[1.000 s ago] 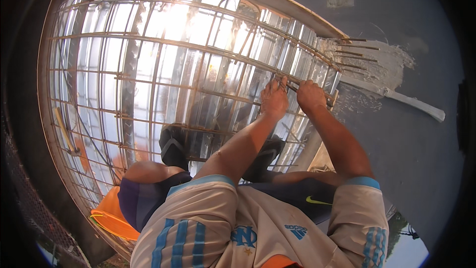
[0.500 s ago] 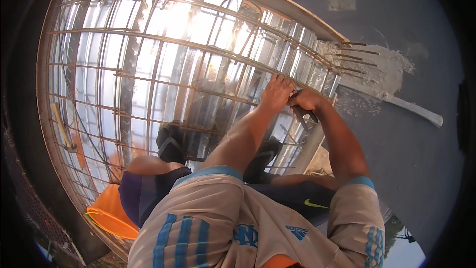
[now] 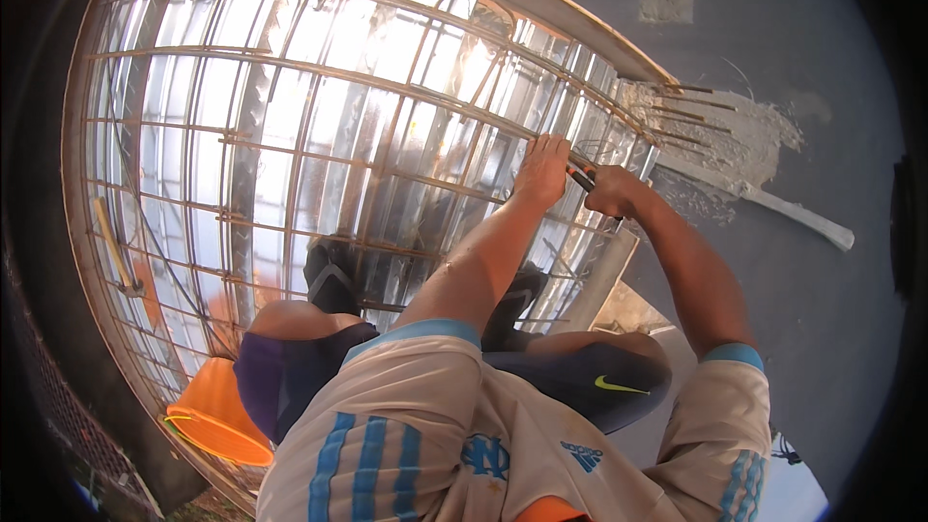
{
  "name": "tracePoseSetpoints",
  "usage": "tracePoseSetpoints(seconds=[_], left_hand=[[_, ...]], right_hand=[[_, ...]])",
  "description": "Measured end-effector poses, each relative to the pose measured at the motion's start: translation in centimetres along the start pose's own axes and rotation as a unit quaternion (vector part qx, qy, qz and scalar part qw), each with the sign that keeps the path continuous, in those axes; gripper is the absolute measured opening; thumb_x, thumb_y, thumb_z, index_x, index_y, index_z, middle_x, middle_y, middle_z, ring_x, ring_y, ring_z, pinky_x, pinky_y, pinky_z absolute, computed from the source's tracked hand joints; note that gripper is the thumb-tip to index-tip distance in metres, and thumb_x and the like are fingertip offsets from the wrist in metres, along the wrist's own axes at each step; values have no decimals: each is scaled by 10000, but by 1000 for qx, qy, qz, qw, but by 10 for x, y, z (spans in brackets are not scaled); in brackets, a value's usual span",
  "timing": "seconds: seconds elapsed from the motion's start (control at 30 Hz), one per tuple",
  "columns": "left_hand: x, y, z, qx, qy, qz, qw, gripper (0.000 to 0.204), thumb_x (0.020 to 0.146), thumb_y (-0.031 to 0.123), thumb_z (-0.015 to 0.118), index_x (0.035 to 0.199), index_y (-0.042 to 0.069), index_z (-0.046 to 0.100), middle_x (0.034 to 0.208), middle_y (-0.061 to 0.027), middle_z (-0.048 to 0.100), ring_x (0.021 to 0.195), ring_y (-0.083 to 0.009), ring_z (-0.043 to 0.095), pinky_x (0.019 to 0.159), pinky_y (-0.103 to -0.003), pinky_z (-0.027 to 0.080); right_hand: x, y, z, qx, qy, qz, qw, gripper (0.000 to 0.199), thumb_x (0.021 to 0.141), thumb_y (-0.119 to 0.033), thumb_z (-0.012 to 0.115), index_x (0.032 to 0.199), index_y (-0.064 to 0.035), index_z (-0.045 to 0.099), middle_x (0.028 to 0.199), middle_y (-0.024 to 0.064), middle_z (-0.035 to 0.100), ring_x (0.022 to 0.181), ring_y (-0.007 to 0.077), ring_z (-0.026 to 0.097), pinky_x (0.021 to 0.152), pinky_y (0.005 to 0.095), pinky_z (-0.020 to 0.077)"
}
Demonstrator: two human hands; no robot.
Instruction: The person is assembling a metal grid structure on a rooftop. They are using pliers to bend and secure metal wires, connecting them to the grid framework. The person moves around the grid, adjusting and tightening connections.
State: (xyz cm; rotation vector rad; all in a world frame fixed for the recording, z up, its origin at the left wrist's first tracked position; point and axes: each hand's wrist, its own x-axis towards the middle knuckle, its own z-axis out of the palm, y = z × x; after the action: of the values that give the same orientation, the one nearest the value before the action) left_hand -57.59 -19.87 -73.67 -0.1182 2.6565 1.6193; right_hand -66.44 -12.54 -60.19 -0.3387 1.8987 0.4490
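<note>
My left hand (image 3: 543, 170) rests at a long steel rebar (image 3: 464, 116) of the tied grid, its fingers curled over the bar. Close to its right, my right hand (image 3: 619, 193) is closed round the handles of a pair of pincers (image 3: 580, 177) with dark and orange parts. The tool's head points toward the bar beside my left fingers; its tip is partly hidden, and I cannot make out any wire in it. Below the grid lies shiny ribbed metal decking (image 3: 382, 150).
A hammer (image 3: 114, 242) with a yellowish handle lies on the grid at the left. An orange bucket (image 3: 208, 406) stands at the lower left. Rebar ends (image 3: 691, 116) stick out over rough mortar by the grey wall (image 3: 812, 329). A wooden board (image 3: 82, 126) edges the formwork.
My right hand has swung the pincers from pointing down to lying up along the bar, and its elbow has moved outward. My left hand has shifted slightly along the bar.
</note>
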Motion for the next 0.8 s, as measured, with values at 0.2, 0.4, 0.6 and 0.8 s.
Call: tracePoseSetpoints(seconds=[0.2,0.4,0.6,0.8], left_hand=[[-28,16,-14,-34,-21,-6,999,691,737,73,656,1362,71,361,1380,-133,399,1367,-325,295,1134,-489,207],[-16,27,-9,18,-24,72,997,524,723,133,689,1198,54,484,1243,-133,505,1311,-307,371,1118,-486,238],[12,25,1,-16,2,65,998,263,690,86,676,903,57,524,937,-129,596,1052,-328,555,984,-465,400],[48,36,-17,-58,-74,-79,992,185,782,112,605,947,52,546,1005,-189,618,1001,-367,591,860,-446,482]], right_hand=[[-7,7,5,426,-135,47,894,179,691,-155,615,764,8,612,603,75,539,474,176,549,419,352,464],[2,39,32,595,-207,11,777,233,741,-133,620,936,-7,598,643,67,565,496,186,567,425,384,498],[-10,25,-29,271,-126,55,953,311,765,-232,633,941,23,628,676,124,641,598,225,655,473,395,532],[-39,-32,-23,-514,264,15,816,374,882,-189,494,1185,26,536,1005,137,618,896,353,607,777,526,461]])
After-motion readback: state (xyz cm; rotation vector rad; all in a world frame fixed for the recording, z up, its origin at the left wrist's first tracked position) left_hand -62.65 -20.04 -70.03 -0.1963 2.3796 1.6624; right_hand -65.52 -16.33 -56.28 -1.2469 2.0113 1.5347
